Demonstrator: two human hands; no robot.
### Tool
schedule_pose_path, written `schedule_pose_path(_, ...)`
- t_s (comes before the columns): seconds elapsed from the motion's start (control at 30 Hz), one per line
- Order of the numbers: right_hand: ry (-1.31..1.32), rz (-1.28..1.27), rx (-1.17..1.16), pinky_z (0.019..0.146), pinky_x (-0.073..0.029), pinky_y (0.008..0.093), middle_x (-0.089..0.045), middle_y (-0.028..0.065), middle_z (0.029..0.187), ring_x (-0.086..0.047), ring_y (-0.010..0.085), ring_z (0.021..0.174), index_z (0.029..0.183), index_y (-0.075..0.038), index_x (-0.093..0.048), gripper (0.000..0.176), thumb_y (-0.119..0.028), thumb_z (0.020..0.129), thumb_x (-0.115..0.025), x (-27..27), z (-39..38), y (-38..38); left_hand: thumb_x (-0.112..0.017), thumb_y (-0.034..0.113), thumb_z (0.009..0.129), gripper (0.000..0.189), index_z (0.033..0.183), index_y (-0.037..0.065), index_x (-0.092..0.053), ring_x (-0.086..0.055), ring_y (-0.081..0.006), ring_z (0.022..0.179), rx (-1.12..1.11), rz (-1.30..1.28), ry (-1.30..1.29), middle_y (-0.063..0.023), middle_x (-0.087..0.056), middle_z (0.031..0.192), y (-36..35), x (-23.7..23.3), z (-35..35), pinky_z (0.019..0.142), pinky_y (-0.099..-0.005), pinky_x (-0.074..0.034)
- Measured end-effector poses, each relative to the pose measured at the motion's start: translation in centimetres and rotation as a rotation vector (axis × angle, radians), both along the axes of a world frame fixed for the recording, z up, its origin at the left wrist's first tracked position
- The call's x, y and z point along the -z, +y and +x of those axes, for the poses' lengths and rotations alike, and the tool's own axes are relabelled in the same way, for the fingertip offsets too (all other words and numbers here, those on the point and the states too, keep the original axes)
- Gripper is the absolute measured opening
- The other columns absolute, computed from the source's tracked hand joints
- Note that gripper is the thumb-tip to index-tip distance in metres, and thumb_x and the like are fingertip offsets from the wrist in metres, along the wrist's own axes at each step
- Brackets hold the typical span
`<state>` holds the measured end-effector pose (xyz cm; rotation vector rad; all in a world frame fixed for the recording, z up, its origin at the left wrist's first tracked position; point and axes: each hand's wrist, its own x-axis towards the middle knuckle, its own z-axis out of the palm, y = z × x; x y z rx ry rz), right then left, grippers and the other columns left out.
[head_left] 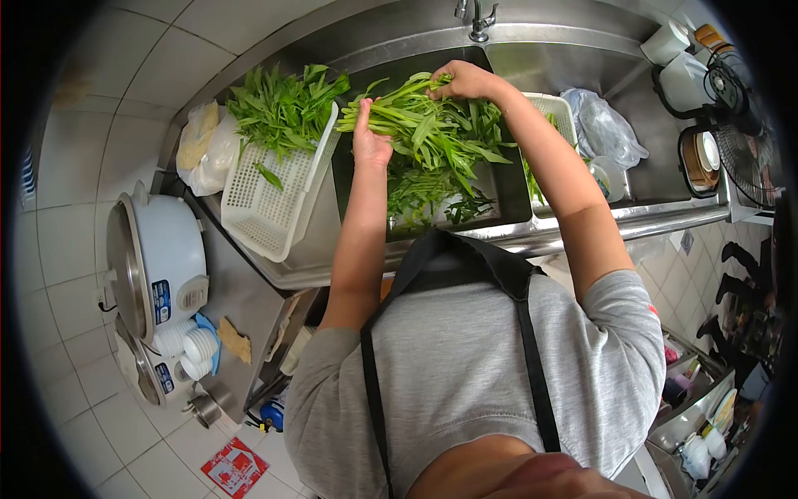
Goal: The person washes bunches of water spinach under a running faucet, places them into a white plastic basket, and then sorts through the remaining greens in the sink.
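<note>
The bundle of greens (428, 125) is held in the air over the sink (499, 237). Its long axis runs nearly level across the view, from nine o'clock to three o'clock, dipping slightly at the three o'clock end. The nine o'clock end is gathered tight and points at the white basket (266, 200). The three o'clock end fans out into loose leaves, some of them drooping toward the basin.

The left hand (370, 145) is clamped round the gathered end, thumb up. The right hand (465, 79) is closed on the stalks at the bundle's upper edge, toward one o'clock from the left hand. The two hands are apart, with leaves between them.

At six o'clock from the bundle, more loose greens (424, 195) lie on the basin floor. The white basket leans tilted against the sink's edge at nine o'clock, with a heap of greens (283, 104) across its top. At three o'clock a second basket (559, 112) stands just beside the basin, and a clear plastic bag (603, 125) lies beyond it. The faucet (478, 21) is at twelve o'clock. Well apart, at eight o'clock, a rice cooker (158, 258) sits on the counter.
</note>
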<state>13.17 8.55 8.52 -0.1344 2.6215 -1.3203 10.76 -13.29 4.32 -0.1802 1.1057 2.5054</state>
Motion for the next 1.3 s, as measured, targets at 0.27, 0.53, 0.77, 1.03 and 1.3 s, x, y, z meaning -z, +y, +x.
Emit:
schedule_pose_path(0.27,0.343,-0.024,0.036,0.061,-0.042,0.0272,-0.058,0.0052,0.067,-0.053,0.0132,0.06,0.087,-0.003,-0.059,0.02,-0.017,0.072,-0.061,2.7,-0.9,-0.1,-0.064,0.031,0.077,0.036,0.1,0.007,-0.051,-0.05,-0.0201,0.098,-0.007,-0.017,-0.018,-0.0057,-0.054,0.102,0.0,-0.2,0.2,0.087,-0.0368,-0.038)
schedule_pose_path(0.53,0.089,-0.992,0.433,0.047,-0.035,0.0194,-0.056,0.001,0.07,-0.044,0.0086,0.051,0.08,-0.003,-0.06,0.01,-0.01,0.074,-0.056,5.0,-0.4,-0.8,-0.062,0.033,0.078,0.031,0.097,0.01,-0.054,-0.049,-0.0203,0.1,0.055,-0.008,0.046,-0.0059,-0.055,0.104,1.4,-0.1,0.3,0.09,-0.0397,-0.036)
schedule_pose_path(0.77,0.262,-1.176,0.705,0.046,-0.038,0.0208,-0.056,-0.001,0.068,-0.045,0.0091,0.052,0.086,-0.007,-0.061,0.016,-0.018,0.074,-0.065,2.2,1.9,5.4,-0.064,0.033,0.076,0.033,0.095,0.009,-0.053,-0.049,-0.0205,0.1,-0.005,0.029,0.038,-0.0048,-0.055,0.103,-0.5,-0.2,-0.1,0.089,-0.04,-0.036)
schedule_pose_path(1.03,0.581,-0.438,0.763,0.062,-0.042,0.0223,-0.059,0.0041,0.081,-0.053,0.0101,0.071,0.097,-0.003,-0.054,0.025,-0.024,0.083,-0.055,-5.2,5.8,11.0,-0.061,0.025,0.078,0.018,0.09,0.013,-0.055,-0.051,-0.0206,0.097,0.05,0.076,0.059,-0.0044,-0.057,0.101,-1.7,-0.4,-1.4,0.087,-0.0402,-0.039)
schedule_pose_path(1.3,0.894,-0.088,1.034,0.056,-0.04,0.0236,-0.055,0.004,0.074,-0.048,0.0101,0.063,0.099,0.0,-0.049,0.027,-0.017,0.081,-0.058,-9.7,8.3,10.0,-0.064,0.022,0.075,0.021,0.09,0.011,-0.054,-0.053,-0.019,0.093,0.152,-0.025,0.095,-0.0056,-0.059,0.098,-1.1,-0.4,-2.2,0.085,-0.039,-0.04)
